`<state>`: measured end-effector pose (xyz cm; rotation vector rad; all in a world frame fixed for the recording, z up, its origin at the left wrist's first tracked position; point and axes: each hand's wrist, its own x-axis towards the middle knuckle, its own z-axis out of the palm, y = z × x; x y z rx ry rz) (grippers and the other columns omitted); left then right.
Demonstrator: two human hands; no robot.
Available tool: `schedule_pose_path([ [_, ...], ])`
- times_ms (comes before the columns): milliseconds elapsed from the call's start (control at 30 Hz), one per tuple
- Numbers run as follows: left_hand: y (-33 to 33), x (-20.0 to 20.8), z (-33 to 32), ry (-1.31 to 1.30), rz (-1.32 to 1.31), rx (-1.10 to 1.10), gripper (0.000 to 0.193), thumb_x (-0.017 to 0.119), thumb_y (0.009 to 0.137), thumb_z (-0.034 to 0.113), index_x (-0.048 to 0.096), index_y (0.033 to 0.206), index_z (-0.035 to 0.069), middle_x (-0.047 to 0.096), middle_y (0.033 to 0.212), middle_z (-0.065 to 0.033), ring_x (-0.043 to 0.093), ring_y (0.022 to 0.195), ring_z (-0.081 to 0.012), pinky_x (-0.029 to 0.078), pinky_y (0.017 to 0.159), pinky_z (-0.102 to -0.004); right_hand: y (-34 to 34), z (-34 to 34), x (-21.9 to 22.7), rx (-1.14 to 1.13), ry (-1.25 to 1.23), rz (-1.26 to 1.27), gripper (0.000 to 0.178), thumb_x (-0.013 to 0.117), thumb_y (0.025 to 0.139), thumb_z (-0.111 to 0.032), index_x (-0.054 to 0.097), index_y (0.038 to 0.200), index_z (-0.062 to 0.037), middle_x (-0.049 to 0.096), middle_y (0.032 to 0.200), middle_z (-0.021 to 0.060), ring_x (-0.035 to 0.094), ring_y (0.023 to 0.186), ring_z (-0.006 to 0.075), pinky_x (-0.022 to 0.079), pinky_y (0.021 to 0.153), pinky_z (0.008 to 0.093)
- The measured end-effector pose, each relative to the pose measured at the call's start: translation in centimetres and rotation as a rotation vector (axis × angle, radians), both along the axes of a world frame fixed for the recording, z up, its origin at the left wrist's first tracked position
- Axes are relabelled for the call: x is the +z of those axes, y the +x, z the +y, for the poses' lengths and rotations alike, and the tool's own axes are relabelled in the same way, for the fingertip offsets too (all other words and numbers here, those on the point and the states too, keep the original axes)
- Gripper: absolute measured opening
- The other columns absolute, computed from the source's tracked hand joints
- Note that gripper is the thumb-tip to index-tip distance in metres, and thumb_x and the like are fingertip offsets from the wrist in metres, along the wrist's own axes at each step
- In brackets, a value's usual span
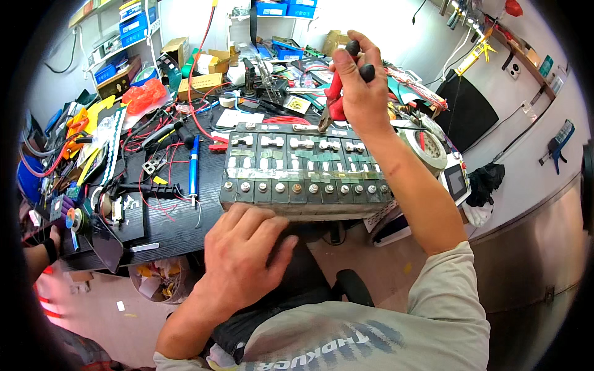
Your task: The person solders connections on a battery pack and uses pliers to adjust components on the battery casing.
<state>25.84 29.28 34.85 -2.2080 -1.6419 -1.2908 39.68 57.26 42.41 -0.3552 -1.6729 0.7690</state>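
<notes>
A grey battery pack (pixel 297 170) of several flat cells with metal terminals and tape strips lies on the black workbench (pixel 179 226). My left hand (pixel 244 256) rests flat against its near edge, fingers spread, holding nothing. My right hand (pixel 359 86) reaches over the pack's far side and grips red-handled pliers (pixel 334 99), whose jaws point down at the far row of terminals.
A blue soldering iron (pixel 193 170) lies left of the pack among red wires. A tape roll (pixel 427 148) and a small white meter (pixel 456 182) sit to the right. Boxes, tools and an orange bag (pixel 143 94) crowd the back. Another person's arm (pixel 37 253) is at far left.
</notes>
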Motion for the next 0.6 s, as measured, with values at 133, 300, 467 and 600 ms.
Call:
schedule_pose_path([
  [133, 1.3, 1.5, 4.1, 0.151, 0.112, 0.071, 0.032, 0.089, 0.085, 0.023, 0.076, 0.107, 0.004, 0.077, 0.114, -0.0116, 0.070, 0.114, -0.0351, 0.056, 0.097, -0.0491, -1.7, 1.8, 0.5, -0.109, 0.091, -0.054, 0.045, 0.081, 0.105, -0.032, 0.062, 0.137, -0.0076, 0.061, 0.090, -0.0010, 0.053, 0.072, 0.0069, 0.047, 0.063, 0.0265],
  [300, 0.6, 0.5, 8.2, 0.010, 0.224, 0.182, 0.053, 0.089, 0.084, 0.051, 0.077, 0.101, 0.002, 0.075, 0.112, -0.0128, 0.068, 0.116, -0.0344, 0.044, 0.116, -0.0566, -3.1, 3.7, 2.0, -0.064, -0.105, -0.074, 0.038, 0.080, 0.105, -0.032, 0.064, 0.129, -0.0071, 0.064, 0.088, 0.0008, 0.058, 0.069, 0.0085, 0.049, 0.060, 0.0275],
  [467, 0.3, -0.4, 8.6, 0.061, 0.228, 0.190, 0.056, 0.088, 0.084, 0.058, 0.075, 0.089, 0.004, 0.070, 0.099, -0.0123, 0.068, 0.105, -0.0327, 0.041, 0.118, -0.0591, -3.6, 7.1, 3.6, -0.138, -0.441, -0.100, 0.037, 0.079, 0.105, -0.031, 0.066, 0.122, -0.0005, 0.069, 0.089, 0.0087, 0.066, 0.073, 0.0187, 0.057, 0.062, 0.0367],
  [600, 0.3, -0.5, 8.8, 0.065, 0.209, 0.163, 0.056, 0.088, 0.084, 0.058, 0.075, 0.088, 0.004, 0.069, 0.098, -0.0120, 0.068, 0.104, -0.0327, 0.042, 0.117, -0.0582, -1.5, 9.0, 10.3, -0.206, -0.366, 0.012, 0.037, 0.078, 0.105, -0.032, 0.067, 0.118, 0.0004, 0.075, 0.096, 0.0132, 0.071, 0.078, 0.0198, 0.057, 0.062, 0.0369],
])
